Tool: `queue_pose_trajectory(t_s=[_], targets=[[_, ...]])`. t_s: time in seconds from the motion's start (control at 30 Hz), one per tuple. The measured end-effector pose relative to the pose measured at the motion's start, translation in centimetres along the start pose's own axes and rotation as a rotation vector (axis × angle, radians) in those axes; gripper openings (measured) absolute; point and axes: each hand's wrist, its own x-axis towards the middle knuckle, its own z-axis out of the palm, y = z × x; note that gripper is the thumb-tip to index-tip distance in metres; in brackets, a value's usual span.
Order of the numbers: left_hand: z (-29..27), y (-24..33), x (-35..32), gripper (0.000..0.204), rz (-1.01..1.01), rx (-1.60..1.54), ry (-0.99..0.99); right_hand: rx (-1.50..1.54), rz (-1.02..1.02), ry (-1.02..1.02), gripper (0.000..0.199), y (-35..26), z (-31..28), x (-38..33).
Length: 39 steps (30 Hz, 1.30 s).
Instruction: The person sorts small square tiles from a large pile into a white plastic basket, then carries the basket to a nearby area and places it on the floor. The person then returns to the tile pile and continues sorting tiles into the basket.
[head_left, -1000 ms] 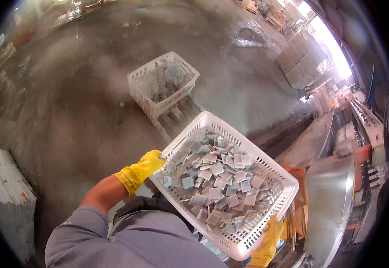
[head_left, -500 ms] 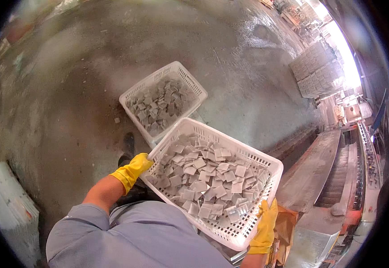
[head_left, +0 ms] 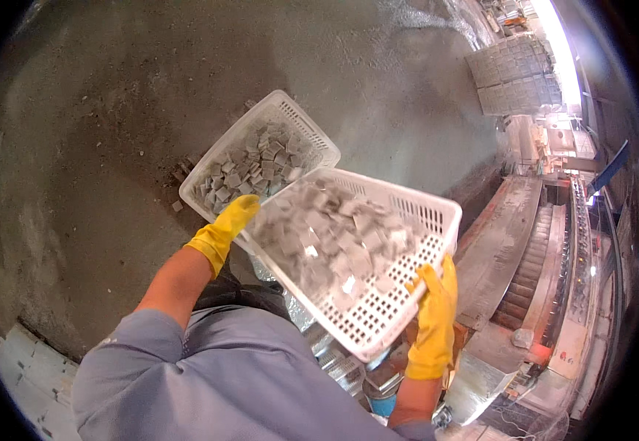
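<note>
Between my hands is a white plastic basket point(head_left: 426, 275) with slotted sides, full of small grey square tiles point(head_left: 338, 235). My left hand point(head_left: 230, 224), in a yellow rubber glove, grips its left end. At its right end my right hand point(head_left: 435, 320), gloved the same way, has its fingers over the rim. The basket is tilted with its left end lower. Its tiles are blurred and bunched toward that end, baring the perforated floor at the right. Just beyond, a second white basket point(head_left: 311, 126) holds more grey tiles point(head_left: 261, 165); the held basket's far left corner overlaps it.
Grey concrete floor point(head_left: 136, 95) spreads ahead, with a few tiles beside the second basket. At right runs a machine with a roller conveyor point(head_left: 525, 272). Wrapped stacked blocks point(head_left: 514, 73) stand far right. A pale stack point(head_left: 37, 375) sits at lower left.
The held basket has moved up and away from me and tipped leftward. Its tiles have slid toward the left end, uncovering floor at the right. Both hands moved with it.
</note>
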Motion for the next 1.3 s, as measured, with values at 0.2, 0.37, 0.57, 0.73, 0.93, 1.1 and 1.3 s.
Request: queue_pose_trajectory(t_s=[0.2, 0.37, 0.57, 0.73, 0.93, 1.1, 1.3], targets=[[7.9, 10.4, -27.3, 0.068, 0.121, 0.187, -0.418, 0.183, 0.088, -0.085, 0.071, 6.5, -5.5, -6.6], [28.5, 6.0, -53.1, 0.079, 0.613, 0.435, -0.212, 0.136, 0.114, -0.251, 0.073, 13.9, -21.4, -20.2], [48.2, -10.5, -68.6, 0.033, 0.373, 0.138, -0.294, 0.052, 0.177, -0.426, 0.072, 25.6, -43.4, -30.8], [59.2, -14.6, -77.3, 0.022, 0.368, 0.004, -0.181, -0.462, -0.017, -0.277, 0.068, 27.6, -60.9, -20.2], [51.8, 19.5, -48.5, 0.018, 0.351, 0.128, -0.108, -0.152, 0.158, -0.198, 0.067, 2.8, -52.1, 10.0], [41.8, 25.6, -39.8, 0.018, 0.138, 0.02, -0.193, -0.102, 0.144, -0.311, 0.066, -6.4, -34.9, 14.9], [34.6, 32.4, -36.2, 0.017, 0.312, -0.136, -0.065, -0.131, 0.143, -0.314, 0.079, -18.9, -18.8, 9.5]])
